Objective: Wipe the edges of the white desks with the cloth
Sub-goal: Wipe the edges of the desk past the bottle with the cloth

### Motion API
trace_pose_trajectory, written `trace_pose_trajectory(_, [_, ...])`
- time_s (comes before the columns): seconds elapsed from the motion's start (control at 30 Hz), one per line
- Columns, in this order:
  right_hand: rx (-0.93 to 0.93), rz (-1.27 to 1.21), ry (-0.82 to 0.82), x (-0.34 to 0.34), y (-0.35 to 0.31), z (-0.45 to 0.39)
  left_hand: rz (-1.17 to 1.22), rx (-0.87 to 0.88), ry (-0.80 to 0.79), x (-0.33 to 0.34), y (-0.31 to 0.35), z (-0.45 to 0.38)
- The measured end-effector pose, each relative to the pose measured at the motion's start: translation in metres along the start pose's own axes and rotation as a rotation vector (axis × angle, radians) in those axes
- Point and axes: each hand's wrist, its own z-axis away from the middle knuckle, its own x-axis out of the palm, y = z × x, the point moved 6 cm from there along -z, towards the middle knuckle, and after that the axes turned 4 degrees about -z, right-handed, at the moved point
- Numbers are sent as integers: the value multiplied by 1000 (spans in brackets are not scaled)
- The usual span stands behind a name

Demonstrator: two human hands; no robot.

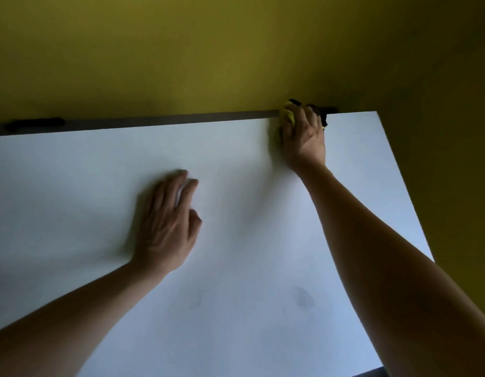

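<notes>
At two o'clock on the white tabletop [236, 268], against its far edge by the yellow wall [208, 50], my right hand [304, 137] has its grip curled round the yellow cloth [289, 115]. My left hand [165, 227] rests flat at center, fingers loose, holding nothing.

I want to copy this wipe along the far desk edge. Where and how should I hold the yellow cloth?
Bunch the cloth under your palm and fingers from above, as the right hand does. It sits crumpled on the desk at its far edge, so curled fingers can probably press it over the rim.
</notes>
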Motion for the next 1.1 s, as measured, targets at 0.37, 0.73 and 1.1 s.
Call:
trace_pose_trajectory(0.37, [-437,-121,-280,7,-43,44,-39,185,-52,41,97,-3])
trace_pose_trajectory(0.73, [192,19,59,-69,126,-12,-21,156,-39,38,97,-5])
trace_pose_trajectory(1.1, [-322,-105,-211,-12,-26,82,-12,170,-33,37,98,-4])
